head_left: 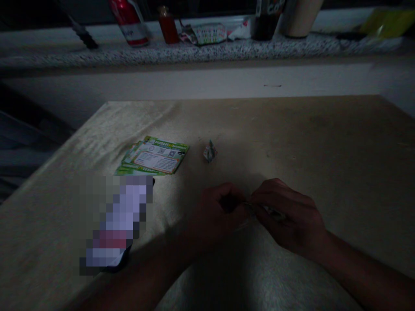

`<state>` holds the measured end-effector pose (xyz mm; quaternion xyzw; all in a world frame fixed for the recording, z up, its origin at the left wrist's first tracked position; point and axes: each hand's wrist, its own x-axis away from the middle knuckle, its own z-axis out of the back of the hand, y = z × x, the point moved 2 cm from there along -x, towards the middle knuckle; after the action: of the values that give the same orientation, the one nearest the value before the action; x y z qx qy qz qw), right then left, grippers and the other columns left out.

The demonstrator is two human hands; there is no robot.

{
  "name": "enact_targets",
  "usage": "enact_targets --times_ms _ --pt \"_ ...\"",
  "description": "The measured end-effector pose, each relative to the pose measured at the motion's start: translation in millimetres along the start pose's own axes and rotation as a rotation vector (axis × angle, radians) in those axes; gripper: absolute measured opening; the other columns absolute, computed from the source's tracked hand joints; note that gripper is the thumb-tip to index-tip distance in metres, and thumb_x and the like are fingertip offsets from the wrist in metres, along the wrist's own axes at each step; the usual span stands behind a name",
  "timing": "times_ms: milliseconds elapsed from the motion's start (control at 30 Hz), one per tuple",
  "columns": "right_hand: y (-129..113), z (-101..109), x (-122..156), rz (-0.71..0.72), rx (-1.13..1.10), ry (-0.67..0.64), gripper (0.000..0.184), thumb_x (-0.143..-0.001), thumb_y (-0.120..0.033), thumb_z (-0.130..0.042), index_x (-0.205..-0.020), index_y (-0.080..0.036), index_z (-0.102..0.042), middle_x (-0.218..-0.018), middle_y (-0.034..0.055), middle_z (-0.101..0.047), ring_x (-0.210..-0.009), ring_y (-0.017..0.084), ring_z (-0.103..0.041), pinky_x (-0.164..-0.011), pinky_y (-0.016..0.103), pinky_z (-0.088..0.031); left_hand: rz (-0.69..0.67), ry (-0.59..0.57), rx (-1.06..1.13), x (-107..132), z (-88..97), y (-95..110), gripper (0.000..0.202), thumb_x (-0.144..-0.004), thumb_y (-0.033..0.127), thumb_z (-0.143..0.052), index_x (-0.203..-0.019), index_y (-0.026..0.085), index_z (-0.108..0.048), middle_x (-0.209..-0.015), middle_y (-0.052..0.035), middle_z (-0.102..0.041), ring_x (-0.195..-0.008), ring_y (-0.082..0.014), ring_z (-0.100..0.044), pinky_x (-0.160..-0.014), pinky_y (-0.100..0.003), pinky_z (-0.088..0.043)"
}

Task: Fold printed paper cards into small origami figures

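Paper piece [275, 212]: left hand [222, 209] pinching end, right hand [293, 214] curled round.

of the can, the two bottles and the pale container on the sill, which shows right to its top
The small red bottle, just right of the can; the picture's upper edge cuts off the others.

Beyond the right hand [296, 211] the table [317, 142] gives passage; leftward, phone [119, 220], cards [157, 156] and a folded piece [210, 153] obstruct.
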<state>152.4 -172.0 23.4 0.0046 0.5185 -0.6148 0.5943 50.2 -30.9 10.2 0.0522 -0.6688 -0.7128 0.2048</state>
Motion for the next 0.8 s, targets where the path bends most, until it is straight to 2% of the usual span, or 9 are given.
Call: enact_targets --times_ms 233,400,500,633,700,800 --pt "-1.2 0.6 1.3 0.038 0.016 0.043 0.031 -0.080 0.004 -0.067 -0.106 -0.012 -0.069 -0.085 0.0081 -0.069 -0.076 0.019 -0.063 -0.066 0.037 -0.053 0.036 0.035 -0.089 -1.2 7.1 2.8 0.011 -0.073 0.026 -0.069 -0.073 0.016 -0.064 -0.064 0.0017 -0.062 -0.059 -0.0115 -0.054 -0.054 -0.023 -0.041" --pt "-4.2 3.4 1.7 0.046 0.011 0.082 0.034 -0.080 0.007 -0.065 -0.108 -0.012 -0.069 -0.088 0.0080 -0.069 -0.078 0.019 -0.064 -0.067 0.037 -0.054 0.009 0.064 -0.133 -1.0 11.6 6.0 0.010 -0.073 0.026 -0.067 -0.073 0.017 -0.065 -0.065 0.0012 -0.062 -0.059 -0.0127 -0.055 -0.054 -0.024 -0.040" --pt "-7.8 6.7 -0.2 0.032 0.037 0.100 0.033 -0.080 0.008 -0.065 -0.105 -0.013 -0.069 -0.088 0.0073 -0.069 -0.080 0.019 -0.065 -0.067 0.035 -0.055 -0.008 0.112 -0.194 -2.8 19.0 5.6 0.005 -0.074 0.021 -0.062 -0.074 0.017 -0.065 -0.064 0.0016 -0.062 -0.058 -0.0126 -0.054 -0.052 -0.023 -0.039" --pt "-10.1 13.3 -3.3 -0.017 0.149 0.206 0.026 -0.080 0.004 -0.068 -0.097 -0.016 -0.070 -0.084 0.0047 -0.069 -0.077 0.016 -0.067 -0.065 0.029 -0.055 -0.028 0.195 -0.257 -4.3 29.3 5.8 0.003 -0.072 0.017 -0.060 -0.072 0.017 -0.063 -0.060 0.0039 -0.057 -0.054 -0.0109 -0.050 -0.048 -0.021 -0.036" --pt "-8.7 14.4 -4.0 -0.073 0.179 0.225 0.023 -0.082 0.002 -0.069 -0.095 -0.017 -0.070 -0.082 0.0033 -0.070 -0.071 0.014 -0.067 -0.062 0.025 -0.056 -0.083 0.226 -0.274 -2.1 30.7 8.7 0.003 -0.076 0.017 -0.059 -0.076 0.017 -0.063 -0.063 0.0035 -0.058 -0.057 -0.0114 -0.052 -0.050 -0.022 -0.038" --pt "-5.0 12.2 -3.6 -0.192 0.139 0.186 0.016 -0.086 -0.005 -0.068 -0.093 -0.019 -0.070 -0.082 0.0028 -0.072 -0.068 0.013 -0.068 -0.060 0.024 -0.056 -0.266 0.246 -0.367 3.8 26.8 16.6 0.006 -0.081 0.018 -0.058 -0.086 0.017 -0.063 -0.074 0.0013 -0.061 -0.067 -0.0132 -0.056 -0.062 -0.025 -0.045"
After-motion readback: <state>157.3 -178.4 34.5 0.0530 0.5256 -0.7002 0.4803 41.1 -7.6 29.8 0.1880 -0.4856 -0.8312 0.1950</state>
